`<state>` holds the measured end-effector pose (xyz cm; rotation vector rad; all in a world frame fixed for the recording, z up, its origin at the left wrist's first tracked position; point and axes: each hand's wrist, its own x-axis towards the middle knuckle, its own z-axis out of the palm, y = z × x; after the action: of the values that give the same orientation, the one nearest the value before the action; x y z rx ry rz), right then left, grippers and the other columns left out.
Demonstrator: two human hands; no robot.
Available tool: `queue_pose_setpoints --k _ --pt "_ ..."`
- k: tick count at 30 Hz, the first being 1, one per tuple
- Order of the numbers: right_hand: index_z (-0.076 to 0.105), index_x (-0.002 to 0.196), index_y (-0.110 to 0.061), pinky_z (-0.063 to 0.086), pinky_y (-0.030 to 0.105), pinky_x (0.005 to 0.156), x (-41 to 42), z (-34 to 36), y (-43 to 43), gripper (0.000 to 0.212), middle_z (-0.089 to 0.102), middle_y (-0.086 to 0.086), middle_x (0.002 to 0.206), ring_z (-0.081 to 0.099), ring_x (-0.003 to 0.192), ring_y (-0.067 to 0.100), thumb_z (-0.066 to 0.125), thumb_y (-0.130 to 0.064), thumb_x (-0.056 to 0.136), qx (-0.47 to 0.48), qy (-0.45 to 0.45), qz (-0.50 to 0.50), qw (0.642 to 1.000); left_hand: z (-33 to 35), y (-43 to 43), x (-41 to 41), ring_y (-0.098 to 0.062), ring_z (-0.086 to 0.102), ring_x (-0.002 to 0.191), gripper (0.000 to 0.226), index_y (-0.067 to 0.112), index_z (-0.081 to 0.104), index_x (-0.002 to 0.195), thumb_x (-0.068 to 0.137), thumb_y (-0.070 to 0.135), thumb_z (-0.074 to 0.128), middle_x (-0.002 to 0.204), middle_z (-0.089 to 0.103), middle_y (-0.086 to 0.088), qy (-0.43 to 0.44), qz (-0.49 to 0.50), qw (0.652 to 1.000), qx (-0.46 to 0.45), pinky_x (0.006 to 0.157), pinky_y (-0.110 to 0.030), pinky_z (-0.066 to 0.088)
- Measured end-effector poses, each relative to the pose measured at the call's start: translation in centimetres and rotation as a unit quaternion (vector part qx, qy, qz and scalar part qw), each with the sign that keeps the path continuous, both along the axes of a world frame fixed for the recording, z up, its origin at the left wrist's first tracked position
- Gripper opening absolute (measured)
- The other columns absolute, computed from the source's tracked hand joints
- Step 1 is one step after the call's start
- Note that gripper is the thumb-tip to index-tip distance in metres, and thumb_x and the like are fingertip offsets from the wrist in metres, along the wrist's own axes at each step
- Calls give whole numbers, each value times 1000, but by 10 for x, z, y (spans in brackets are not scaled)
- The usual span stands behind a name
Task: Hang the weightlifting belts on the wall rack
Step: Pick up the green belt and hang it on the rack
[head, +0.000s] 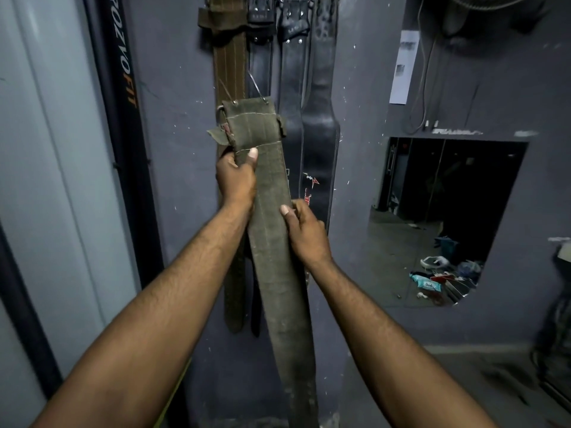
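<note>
**Tech A:** Pos. of the held belt?

**Tech B:** The olive canvas belt (272,230) is held upright in front of the wall (173,149), folded buckle end up. Its tail is run down past the bottom edge of the view. The top end, w/ its metal ring (220,108), is seen overlapping the hung belts.

**Tech A:** Hand status?

**Tech B:** The belt's left edge is gripped by the left hand (236,177) just below the folded end, thumb laid on the front face. The right edge is gripped lower down by the right hand (306,233), thumb likewise on the front.

**Tech A:** Other items?

**Tech B:** A brown canvas belt (230,69) and black leather belts (319,125) are hung side by side behind it. Their tops are cut off by the frame, so the mounting can't be told. A mirror (448,211) is set on the wall at right, w/ a paper sheet (404,66) fixed above it.
</note>
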<state>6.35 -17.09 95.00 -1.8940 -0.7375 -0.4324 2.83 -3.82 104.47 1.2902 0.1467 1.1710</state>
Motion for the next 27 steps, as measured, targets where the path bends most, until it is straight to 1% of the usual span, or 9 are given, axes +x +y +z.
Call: queue_pose_setpoints --k 2,4,7,11,16,19,21,23,27 --pt "50 106 -29 54 44 79 2 -10 -5 28 71 3 100 67 96 34 43 -55 98 -78 -3 8 997 6 6 0 -24 72 95 8 18 69 92 86 23 70 98 76 -4 1 7 1000 -4 90 -45 59" --pt "48 102 -24 51 42 69 1 -21 -1 24 70 12 94 64 89 41 44 -47 100 -104 -35 -38 993 10 9 2 -22 73 93 10 18 70 92 85 25 70 96 76 -3 -2 5 1000 -1 89 -46 59" --pt "51 107 -18 44 39 62 -5 -23 5 24 71 14 89 65 83 42 45 -41 102 -56 -65 -74 994 14 6 2 -19 71 87 11 16 70 93 84 24 70 92 75 0 -7 -4 1000 3 89 -46 59" --pt "48 107 -29 58 43 77 -6 -33 0 21 70 -4 94 69 86 22 42 -49 101 -47 41 67 996 25 12 -3 -18 72 88 6 20 70 87 83 25 71 91 76 2 -15 3 1000 2 89 -46 60" --pt "42 94 -27 54 45 61 -10 -54 6 16 65 5 75 64 68 31 43 -42 102 -12 -30 -16 999 32 16 -9 -22 74 91 6 21 70 81 80 26 71 89 77 1 -23 -1 1000 -6 88 -48 59" --pt "49 103 -26 58 43 67 -8 -53 1 22 69 0 86 69 77 23 40 -46 103 8 2 52 999 37 17 -15 -21 74 92 3 21 69 83 84 24 71 91 77 0 -23 7 1000 -6 89 -47 60" --pt "48 110 -28 60 42 74 -11 -60 -1 27 71 -1 96 71 84 21 35 -51 103 -31 46 109 993 44 21 -21 -22 74 92 3 21 69 84 85 24 70 93 77 -2 -21 14 1000 -3 88 -46 60" --pt "46 104 -24 58 41 68 -16 -73 5 25 69 1 89 69 78 21 36 -46 104 -66 17 88 994 53 30 -23 -23 74 92 6 20 69 83 84 26 71 93 77 -3 -17 22 1000 5 86 -47 60" --pt "43 88 -22 50 40 60 -22 -81 21 25 56 -3 72 58 66 18 39 -41 104 -9 -13 65 998 60 37 -28 -21 74 92 7 18 70 90 86 23 70 94 77 -2 -15 21 1000 16 88 -48 60"
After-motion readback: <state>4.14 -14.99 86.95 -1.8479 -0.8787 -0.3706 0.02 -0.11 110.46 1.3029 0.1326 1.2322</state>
